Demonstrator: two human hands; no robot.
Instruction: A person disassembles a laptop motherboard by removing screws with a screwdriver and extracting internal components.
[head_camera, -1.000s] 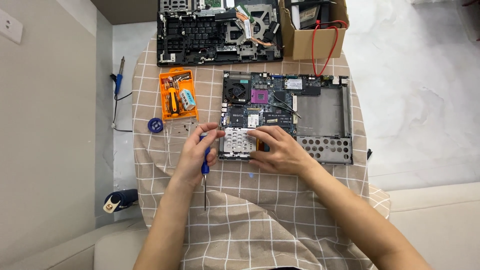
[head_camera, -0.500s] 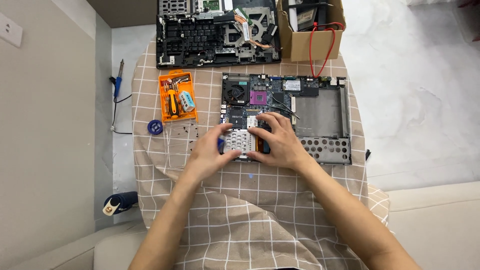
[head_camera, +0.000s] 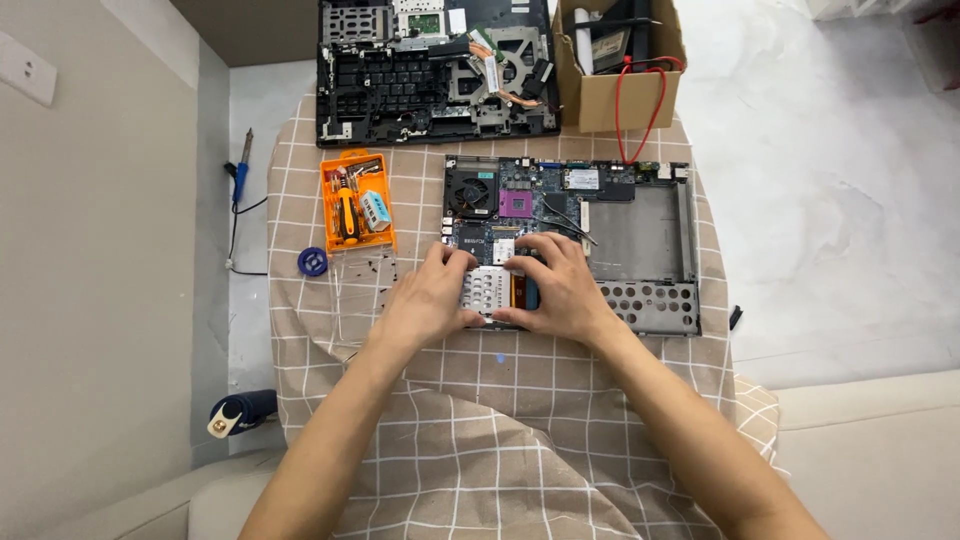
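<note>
My left hand (head_camera: 430, 300) and right hand (head_camera: 560, 290) both gripping the perforated metal bracket (head_camera: 486, 290) on the motherboard (head_camera: 530, 215), possibly seated in it, orange toolkit (head_camera: 357, 200) left of it

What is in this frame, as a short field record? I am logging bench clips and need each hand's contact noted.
surface: checked cloth over a table
left hand: on the left edge of a perforated metal plate
right hand: on the plate's right side
work piece: opened laptop base with bare circuit board
left of it: orange tool case, blue ring
behind: black laptop shell, cardboard box
</note>
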